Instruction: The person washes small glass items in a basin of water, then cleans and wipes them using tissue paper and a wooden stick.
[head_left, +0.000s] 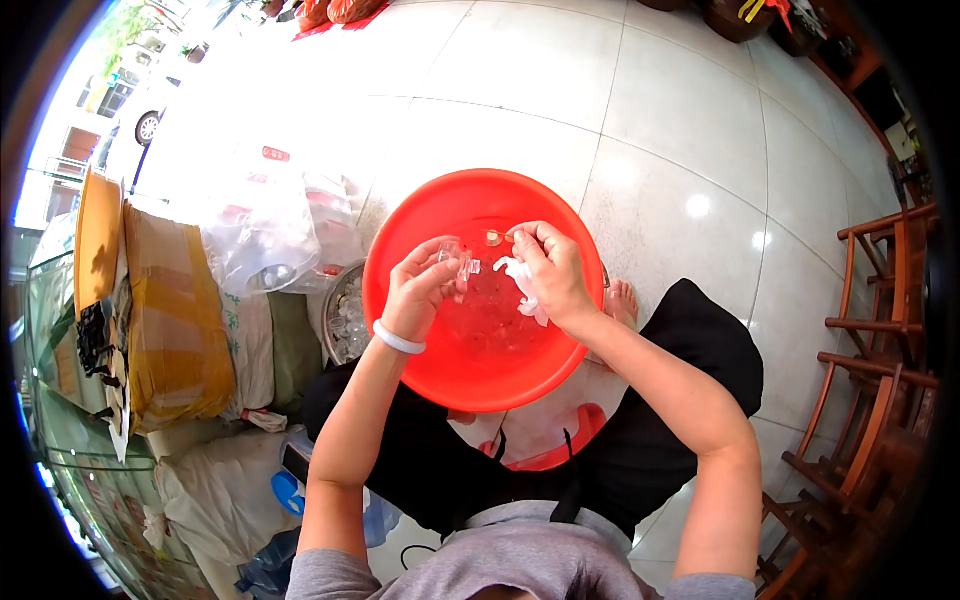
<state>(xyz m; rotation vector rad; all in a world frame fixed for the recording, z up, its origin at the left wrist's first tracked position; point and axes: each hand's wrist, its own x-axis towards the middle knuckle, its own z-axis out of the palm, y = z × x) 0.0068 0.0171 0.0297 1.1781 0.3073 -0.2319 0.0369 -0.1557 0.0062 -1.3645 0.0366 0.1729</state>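
A large round red basin (420, 350) stands on the floor between my knees, with water and small bits in it. Over its left part, my left hand (425, 285) grips a small clear glass or plastic piece (465, 262) between thumb and fingers. A white bangle is on that wrist. My right hand (550, 265), above the right part of the basin, pinches a thin orange-brown stick (500, 235) whose left end points toward the clear piece. Crumpled white tissue (524, 290) hangs below the same hand. A gap separates the two hands.
A metal bowl (346, 315) of clear pieces sits left of the basin, by clear plastic bags (262, 235). Farther left stand a taped carton (175, 315) and sacks. Wooden chairs (875, 340) line the right side. A red object (565, 445) lies below the basin.
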